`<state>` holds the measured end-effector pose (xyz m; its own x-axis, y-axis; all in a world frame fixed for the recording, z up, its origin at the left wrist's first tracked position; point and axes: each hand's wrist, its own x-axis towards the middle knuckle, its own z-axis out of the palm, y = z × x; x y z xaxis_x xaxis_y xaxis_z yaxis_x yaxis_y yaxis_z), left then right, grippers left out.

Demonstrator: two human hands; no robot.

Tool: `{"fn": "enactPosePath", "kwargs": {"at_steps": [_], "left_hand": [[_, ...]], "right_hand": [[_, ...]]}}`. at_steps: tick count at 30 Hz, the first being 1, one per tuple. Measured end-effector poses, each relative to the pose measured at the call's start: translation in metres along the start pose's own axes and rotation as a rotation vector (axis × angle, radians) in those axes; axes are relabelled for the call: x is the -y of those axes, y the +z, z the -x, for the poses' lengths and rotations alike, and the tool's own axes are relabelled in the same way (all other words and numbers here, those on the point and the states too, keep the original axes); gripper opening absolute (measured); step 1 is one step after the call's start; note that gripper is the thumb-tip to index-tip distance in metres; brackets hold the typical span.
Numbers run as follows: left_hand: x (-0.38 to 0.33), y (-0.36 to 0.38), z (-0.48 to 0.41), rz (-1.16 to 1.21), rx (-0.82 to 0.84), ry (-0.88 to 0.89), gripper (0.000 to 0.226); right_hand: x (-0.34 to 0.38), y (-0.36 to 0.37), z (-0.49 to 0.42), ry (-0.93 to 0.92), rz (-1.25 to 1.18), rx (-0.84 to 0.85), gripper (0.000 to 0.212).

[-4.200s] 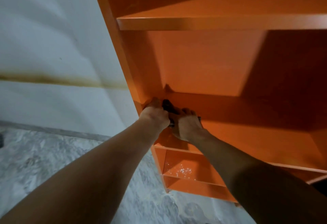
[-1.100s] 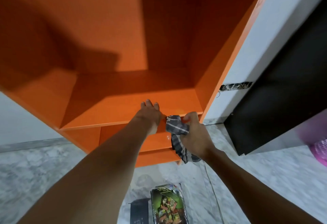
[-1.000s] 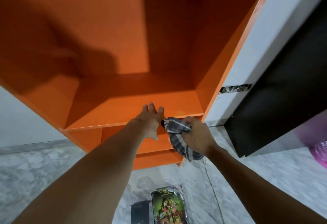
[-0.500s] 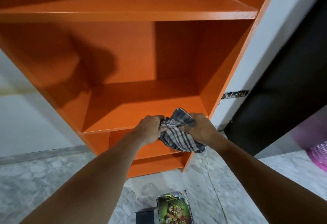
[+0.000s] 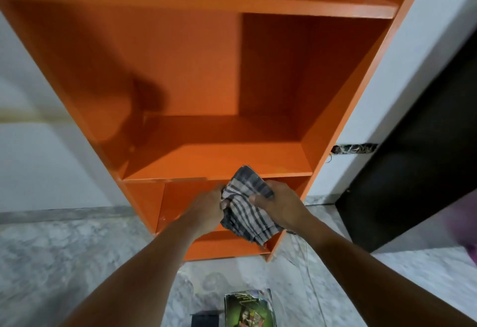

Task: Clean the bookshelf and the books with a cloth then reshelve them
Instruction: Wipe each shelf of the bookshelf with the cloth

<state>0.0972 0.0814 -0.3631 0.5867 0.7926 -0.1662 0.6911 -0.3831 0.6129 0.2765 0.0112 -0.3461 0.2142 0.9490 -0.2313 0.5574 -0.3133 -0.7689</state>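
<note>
- The cloth (image 5: 246, 202) is a checked grey piece, bunched up and held in the air between both hands, just in front of the front edge of the middle shelf (image 5: 216, 161) of the bookshelf (image 5: 180, 68).
- Its long axis runs from the upper end, which peeks over the shelf edge, down toward the person; the loose end hangs below the hands, in front of the lower compartments.
- The left hand (image 5: 206, 209) pinches the left side of the cloth, with the fingers closed on the fabric.
- The right hand (image 5: 280, 206) grips the right side, thumb on top and fingers wrapped under.
- Both hands are equally near to the cloth, so either one can carry it; I think they are refolding it before the next wipe.
- The middle shelf lies directly ahead and a little above the hands; its right front corner is nearer to the right hand.
- All the visible shelves are without books.
- On the floor (image 5: 64, 249), near the person and well apart from the hands, lies a green book (image 5: 249, 310), and a dark book (image 5: 205, 320) lies just left of it.
</note>
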Motion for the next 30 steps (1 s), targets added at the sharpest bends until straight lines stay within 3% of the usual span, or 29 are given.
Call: {"fn": "enactPosePath", "kwargs": {"at_steps": [4,8,15,20,23,27,30], "left_hand": [[0.02,0.032,-0.004,0.032,0.025,-0.008,0.015],[0.044,0.059,-0.022,0.081,0.023,0.026,0.015],[0.087,0.101,-0.055,0.098,-0.041,0.053,0.013],[0.107,0.129,-0.081,0.083,-0.136,0.089,0.02],[0.112,0.143,-0.094,0.059,-0.202,0.159,0.017],[0.122,0.164,-0.108,0.028,-0.291,0.204,0.016],[0.134,0.185,-0.115,-0.062,-0.39,0.246,0.018]], "right_hand": [[-0.023,0.01,-0.004,0.011,0.001,0.11,0.032],[-0.053,0.029,-0.028,0.053,0.146,0.131,0.022],[-0.088,0.05,-0.068,-0.081,0.369,0.133,0.018],[-0.119,0.068,-0.093,-0.215,0.372,0.092,0.01],[-0.137,0.074,-0.105,-0.291,0.386,0.008,0.022],[-0.156,0.082,-0.116,-0.359,0.357,-0.113,0.016],[-0.179,0.097,-0.117,-0.414,0.42,-0.166,0.031]]}}
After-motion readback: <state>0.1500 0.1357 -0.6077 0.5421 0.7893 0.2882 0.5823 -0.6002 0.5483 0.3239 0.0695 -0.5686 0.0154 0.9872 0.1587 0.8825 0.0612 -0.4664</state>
